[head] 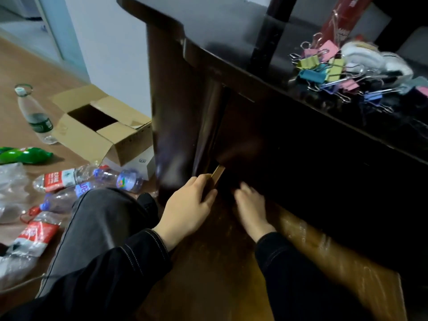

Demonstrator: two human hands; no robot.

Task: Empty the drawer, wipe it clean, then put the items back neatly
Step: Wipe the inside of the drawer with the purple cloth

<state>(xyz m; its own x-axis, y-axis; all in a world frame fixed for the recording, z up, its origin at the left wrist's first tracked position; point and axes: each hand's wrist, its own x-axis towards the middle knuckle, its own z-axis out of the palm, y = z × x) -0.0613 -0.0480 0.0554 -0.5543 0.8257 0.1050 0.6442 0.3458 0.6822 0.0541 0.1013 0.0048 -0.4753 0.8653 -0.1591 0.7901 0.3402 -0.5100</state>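
Observation:
The drawer [217, 262] is pulled out below the dark desk [231, 54], and its brown bottom shows bare between my arms. My left hand [185, 205] grips the drawer's left side wall, fingers curled over the edge next to a tan wooden piece [218, 173]. My right hand [251, 210] reaches toward the dark back of the drawer, blurred, fingers stretched forward and holding nothing I can see. A pile of coloured binder clips [328, 72] lies on the desk top beside a white cloth [375, 57].
A red package [345, 17] stands behind the clips. On the floor at the left are an open cardboard box [97, 126], an upright water bottle [34, 114], a green bottle [23, 155] and several crushed plastic bottles [76, 179]. My knee [99, 216] is beside the drawer.

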